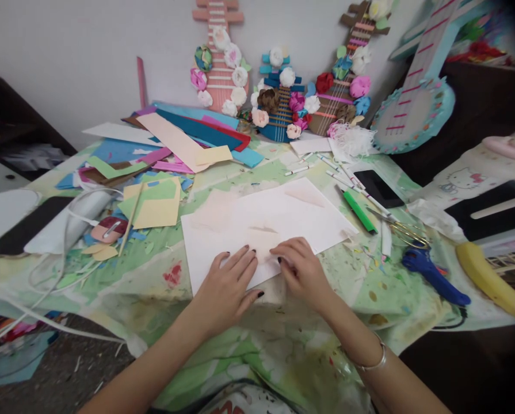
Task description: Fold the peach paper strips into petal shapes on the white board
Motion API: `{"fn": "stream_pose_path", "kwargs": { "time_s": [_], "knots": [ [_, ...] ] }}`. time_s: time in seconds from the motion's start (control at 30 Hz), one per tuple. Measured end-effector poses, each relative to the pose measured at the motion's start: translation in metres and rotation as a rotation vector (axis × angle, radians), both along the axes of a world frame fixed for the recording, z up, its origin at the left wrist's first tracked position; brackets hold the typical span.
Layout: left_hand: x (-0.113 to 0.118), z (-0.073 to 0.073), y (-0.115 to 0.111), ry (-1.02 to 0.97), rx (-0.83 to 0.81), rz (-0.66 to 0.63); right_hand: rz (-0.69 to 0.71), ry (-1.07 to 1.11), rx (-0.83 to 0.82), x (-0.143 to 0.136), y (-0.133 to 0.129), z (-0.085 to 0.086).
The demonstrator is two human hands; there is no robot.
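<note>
My left hand (pixel 229 287) lies flat with its fingers stretched out on a white sheet of paper (pixel 209 244). A small pale peach paper piece (pixel 259 240) rests on the sheet just ahead of both hands, and the left fingertips touch its near left side. My right hand (pixel 302 270) is bent, with thumb and index finger pinched together at the right edge of that piece. Other pale peach paper pieces (pixel 217 210) lie on the sheet's far left part, and one thin piece (pixel 304 198) lies at its far right.
Coloured paper strips (pixel 171 132) are heaped at the back left. White pens (pixel 335 167), a green marker (pixel 359 213), gold-handled scissors (pixel 406 233), a blue glue gun (pixel 434 276), a phone (pixel 378 188) and a banana (pixel 492 282) lie right. Flower-decorated paper instruments (pixel 278 109) lean against the wall.
</note>
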State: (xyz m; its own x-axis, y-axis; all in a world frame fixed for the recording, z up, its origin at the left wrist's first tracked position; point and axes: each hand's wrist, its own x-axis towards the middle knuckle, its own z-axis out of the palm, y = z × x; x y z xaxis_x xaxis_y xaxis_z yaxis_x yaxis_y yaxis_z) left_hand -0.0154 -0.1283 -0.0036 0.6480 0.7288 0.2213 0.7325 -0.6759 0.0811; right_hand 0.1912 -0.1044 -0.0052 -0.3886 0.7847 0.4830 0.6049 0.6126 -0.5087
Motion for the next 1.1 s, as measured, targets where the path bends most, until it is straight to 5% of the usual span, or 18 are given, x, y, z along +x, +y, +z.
{"fn": "stream_pose_path", "kwargs": {
  "time_s": [0.47, 1.1],
  "knots": [
    [0.0, 0.002, 0.002, -0.029, -0.056, -0.024, -0.094, -0.136, -0.323, -0.005, 0.03, 0.01],
    [0.001, 0.002, 0.002, -0.044, -0.093, -0.014, -0.077, -0.182, -0.362, -0.005, 0.033, 0.013]
  ]
}}
